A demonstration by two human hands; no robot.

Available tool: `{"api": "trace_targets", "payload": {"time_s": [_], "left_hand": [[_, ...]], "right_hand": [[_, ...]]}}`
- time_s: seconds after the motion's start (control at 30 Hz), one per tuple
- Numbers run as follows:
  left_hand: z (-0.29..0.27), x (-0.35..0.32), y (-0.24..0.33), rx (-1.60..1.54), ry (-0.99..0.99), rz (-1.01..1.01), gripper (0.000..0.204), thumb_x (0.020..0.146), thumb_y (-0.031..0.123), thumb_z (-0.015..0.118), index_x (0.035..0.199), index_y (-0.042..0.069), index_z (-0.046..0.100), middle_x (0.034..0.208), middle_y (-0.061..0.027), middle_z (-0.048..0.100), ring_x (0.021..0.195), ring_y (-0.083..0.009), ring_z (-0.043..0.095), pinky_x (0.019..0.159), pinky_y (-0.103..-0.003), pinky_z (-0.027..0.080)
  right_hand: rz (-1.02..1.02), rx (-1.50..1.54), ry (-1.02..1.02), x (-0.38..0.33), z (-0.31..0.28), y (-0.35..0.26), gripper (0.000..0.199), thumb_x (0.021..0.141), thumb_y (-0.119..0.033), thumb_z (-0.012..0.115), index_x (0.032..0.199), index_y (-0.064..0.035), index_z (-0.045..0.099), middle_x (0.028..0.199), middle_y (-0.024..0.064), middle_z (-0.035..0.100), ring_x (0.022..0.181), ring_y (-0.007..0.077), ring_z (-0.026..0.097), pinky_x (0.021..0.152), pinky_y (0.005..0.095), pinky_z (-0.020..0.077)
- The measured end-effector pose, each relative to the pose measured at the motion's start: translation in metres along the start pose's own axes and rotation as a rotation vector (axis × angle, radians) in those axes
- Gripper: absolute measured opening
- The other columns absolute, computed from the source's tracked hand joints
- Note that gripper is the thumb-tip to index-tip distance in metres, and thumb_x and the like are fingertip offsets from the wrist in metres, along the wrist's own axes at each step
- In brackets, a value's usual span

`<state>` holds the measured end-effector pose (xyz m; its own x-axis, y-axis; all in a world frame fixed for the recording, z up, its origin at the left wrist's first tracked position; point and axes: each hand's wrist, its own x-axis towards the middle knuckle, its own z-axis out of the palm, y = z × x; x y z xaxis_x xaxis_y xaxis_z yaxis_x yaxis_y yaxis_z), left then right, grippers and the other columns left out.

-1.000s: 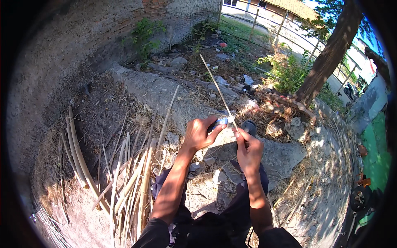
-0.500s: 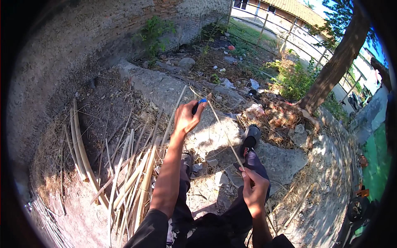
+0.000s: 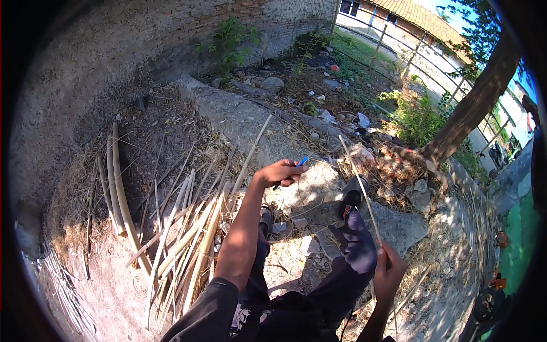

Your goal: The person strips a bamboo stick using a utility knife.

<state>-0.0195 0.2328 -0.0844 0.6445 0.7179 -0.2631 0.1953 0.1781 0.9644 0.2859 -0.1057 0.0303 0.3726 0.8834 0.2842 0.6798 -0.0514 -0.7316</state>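
Observation:
My left hand is closed around a small blue-and-black knife, its blade too fine to make out clearly. Held between the fingers of my right hand is a long, thin bamboo strip. The strip slants up and away past my right shoe, its far end free in the air. A gap separates the knife from the strip. To the left of my legs lies a loose pile of split bamboo strips, pale and of differing widths.
Thicker curved bamboo pieces lie left of the pile. A concrete slab runs across the ground ahead, with stones and litter beyond. A rough wall stands at the left; a tree trunk leans at the right, before a bamboo fence.
My left hand has turned and moved right and down, with the knife coming away from the strip. My right hand has shifted right and down, carrying the strip with it.

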Motion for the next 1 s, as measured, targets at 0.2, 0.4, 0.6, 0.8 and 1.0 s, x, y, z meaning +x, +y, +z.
{"api": "trace_targets", "payload": {"time_s": [0.2,0.4,0.6,0.8,1.0], "left_hand": [[0.030,0.018,-0.015,0.786,0.597,-0.164,0.053,0.112,0.050,0.055,0.108,0.000,0.073,0.086,-0.0172,0.076,0.069,-0.0333,0.068,0.067,-0.047,0.053],[0.073,-0.017,0.057,0.047,0.610,0.398,0.056,0.116,0.053,0.045,0.106,0.003,0.069,0.069,0.0014,0.043,0.065,-0.0143,0.042,0.064,-0.036,0.039],[0.077,-0.033,0.062,0.192,0.673,0.483,0.050,0.115,0.047,0.052,0.109,0.000,0.068,0.073,-0.0016,0.052,0.070,-0.0147,0.046,0.065,-0.036,0.040],[0.083,-0.036,0.067,0.186,0.646,0.482,0.037,0.111,0.034,0.067,0.110,-0.003,0.067,0.072,-0.0001,0.053,0.069,-0.0093,0.043,0.062,-0.033,0.037],[0.085,-0.042,0.065,0.180,0.671,0.542,0.032,0.105,0.027,0.076,0.103,0.000,0.062,0.069,-0.0029,0.057,0.066,-0.0104,0.045,0.060,-0.034,0.040]], "right_hand": [[-0.251,0.052,0.030,0.057,0.031,-0.039,0.026,0.106,-0.009,0.065,0.127,0.0014,0.077,0.082,0.0093,0.068,0.067,0.0128,0.056,0.058,0.0314,0.0396],[-0.296,0.085,0.003,0.134,0.087,-0.037,0.031,0.107,-0.008,0.063,0.135,-0.0018,0.075,0.080,0.0101,0.065,0.065,0.0160,0.056,0.060,0.0353,0.0425],[-0.484,0.044,-0.104,0.172,0.129,-0.023,0.037,0.108,-0.009,0.058,0.143,-0.0015,0.069,0.093,0.0206,0.076,0.081,0.0300,0.076,0.074,0.0418,0.0567],[-0.365,0.260,-0.064,0.159,0.150,-0.010,0.026,0.106,-0.008,0.063,0.128,0.0002,0.072,0.087,0.0143,0.080,0.071,0.0233,0.076,0.066,0.0342,0.0573],[-0.332,0.353,-0.018,0.160,0.152,-0.003,0.021,0.103,-0.007,0.070,0.122,0.0000,0.076,0.090,0.0128,0.082,0.070,0.0179,0.077,0.065,0.0313,0.0578]]}}
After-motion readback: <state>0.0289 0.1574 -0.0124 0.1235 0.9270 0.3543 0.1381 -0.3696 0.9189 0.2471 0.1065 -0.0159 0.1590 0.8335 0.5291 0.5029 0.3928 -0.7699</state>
